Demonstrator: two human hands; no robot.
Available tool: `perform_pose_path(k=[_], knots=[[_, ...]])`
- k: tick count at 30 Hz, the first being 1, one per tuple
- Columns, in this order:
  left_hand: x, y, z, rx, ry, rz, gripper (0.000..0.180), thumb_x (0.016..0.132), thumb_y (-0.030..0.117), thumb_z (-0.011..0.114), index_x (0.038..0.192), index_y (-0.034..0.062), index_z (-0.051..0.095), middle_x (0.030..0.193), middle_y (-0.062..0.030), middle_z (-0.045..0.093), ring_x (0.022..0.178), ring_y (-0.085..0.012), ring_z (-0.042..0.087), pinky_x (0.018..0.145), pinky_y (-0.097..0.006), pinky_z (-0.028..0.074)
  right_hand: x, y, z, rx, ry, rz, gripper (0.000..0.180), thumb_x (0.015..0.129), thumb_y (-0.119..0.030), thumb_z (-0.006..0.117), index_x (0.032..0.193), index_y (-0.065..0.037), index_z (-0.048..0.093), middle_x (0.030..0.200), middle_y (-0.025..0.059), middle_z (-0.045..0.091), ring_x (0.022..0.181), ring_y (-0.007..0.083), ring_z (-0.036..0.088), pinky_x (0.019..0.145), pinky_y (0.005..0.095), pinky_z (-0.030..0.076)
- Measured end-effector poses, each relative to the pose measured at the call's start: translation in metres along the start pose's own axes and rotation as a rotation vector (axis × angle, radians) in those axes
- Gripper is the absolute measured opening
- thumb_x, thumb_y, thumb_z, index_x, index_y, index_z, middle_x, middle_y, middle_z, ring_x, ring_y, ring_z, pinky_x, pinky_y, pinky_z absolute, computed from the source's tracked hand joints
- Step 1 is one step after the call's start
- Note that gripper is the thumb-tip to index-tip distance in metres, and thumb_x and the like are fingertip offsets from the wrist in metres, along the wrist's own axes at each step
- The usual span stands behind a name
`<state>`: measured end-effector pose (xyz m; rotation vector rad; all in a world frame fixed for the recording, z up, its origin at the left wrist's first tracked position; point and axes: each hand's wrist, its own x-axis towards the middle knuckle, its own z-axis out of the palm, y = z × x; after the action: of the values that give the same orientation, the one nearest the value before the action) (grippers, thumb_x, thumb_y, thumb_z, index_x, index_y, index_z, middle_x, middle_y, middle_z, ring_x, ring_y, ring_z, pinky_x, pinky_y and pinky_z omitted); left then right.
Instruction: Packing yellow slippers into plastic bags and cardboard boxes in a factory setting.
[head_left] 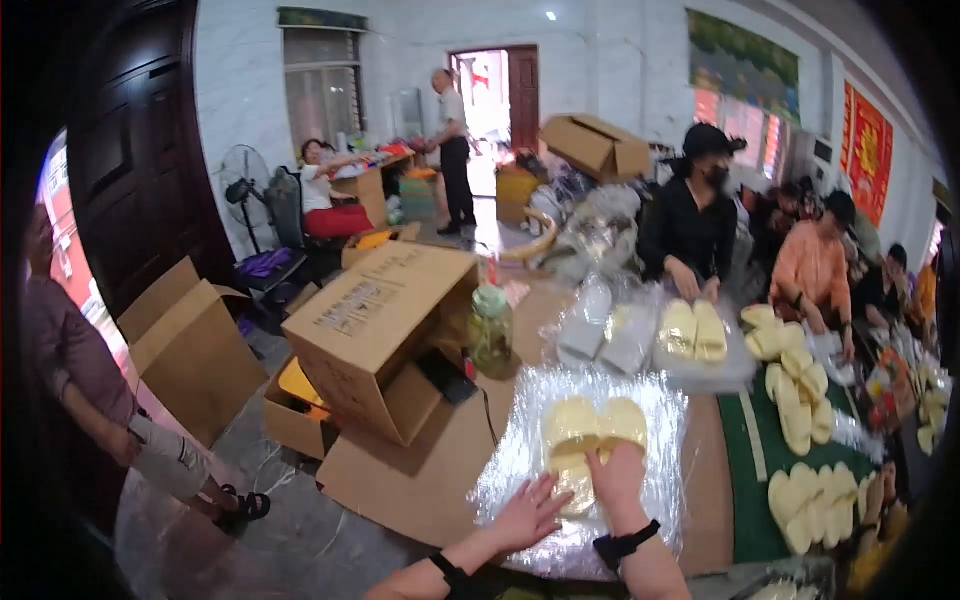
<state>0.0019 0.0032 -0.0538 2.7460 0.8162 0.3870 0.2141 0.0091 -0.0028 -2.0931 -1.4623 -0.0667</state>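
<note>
The right hand is pressing down on a pair of pale yellow slippers, fingers flat, while the left hand is lying spread wide on the clear plastic sheet (near its front edge), bare counter lying open leftward toward the cardboard box.

Surroundings of the packing bench

Large open cardboard box at left, green-lidded glass jar just beside it (contents unclear). Far side: person in black behind bagged yellow slippers. Loose yellow slippers on green mat; standing fan by wall.
</note>
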Motion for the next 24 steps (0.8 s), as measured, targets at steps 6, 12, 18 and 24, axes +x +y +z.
perform_pose_path(k=[6, 12, 18, 24], knots=[[-0.012, 0.003, 0.003, -0.016, 0.094, 0.006, 0.068, 0.099, 0.05, 0.045, 0.156, 0.0198, 0.023, 0.16, -0.0244, 0.011, 0.148, -0.0436, 0.013, 0.119, -0.052, 0.013, 0.013, 0.002, 0.03, -0.146, -0.064, 0.064, 0.047, 0.088, -0.047, 0.062, 0.094, -0.001, 0.063, 0.087, 0.0201, 0.067, 0.08, 0.0364, 0.067, 0.073, 0.046, 0.052], [-0.006, 0.0, 0.002, -0.015, 0.128, 0.02, 0.069, 0.098, 0.051, 0.046, 0.155, 0.0193, 0.024, 0.16, -0.0252, 0.012, 0.147, -0.0461, 0.013, 0.118, -0.053, 0.017, 0.025, 0.003, 0.038, -0.109, -0.083, 0.05, 0.031, 0.086, -0.034, 0.063, 0.087, -0.003, 0.065, 0.08, 0.0189, 0.068, 0.074, 0.0373, 0.067, 0.07, 0.0475, 0.053], [0.0, 0.006, -0.002, -0.063, 0.099, -0.028, 0.075, 0.094, 0.053, 0.052, 0.155, 0.0191, 0.024, 0.158, -0.0312, 0.009, 0.146, -0.0496, 0.009, 0.119, -0.05, 0.016, 0.034, 0.02, 0.031, 0.014, -0.078, 0.114, 0.023, 0.084, -0.028, 0.064, 0.08, -0.005, 0.066, 0.079, 0.0147, 0.068, 0.072, 0.0344, 0.066, 0.067, 0.0455, 0.052], [-0.012, -0.006, 0.003, -0.055, 0.023, -0.128, 0.087, 0.094, 0.057, 0.049, 0.151, -0.0031, 0.023, 0.157, -0.0315, 0.016, 0.147, -0.0447, 0.012, 0.12, -0.05, 0.012, 0.036, 0.05, 0.019, 0.049, 0.045, 0.109, 0.029, 0.083, -0.033, 0.064, 0.077, -0.005, 0.065, 0.076, 0.0171, 0.067, 0.073, 0.0374, 0.064, 0.068, 0.0459, 0.051]])
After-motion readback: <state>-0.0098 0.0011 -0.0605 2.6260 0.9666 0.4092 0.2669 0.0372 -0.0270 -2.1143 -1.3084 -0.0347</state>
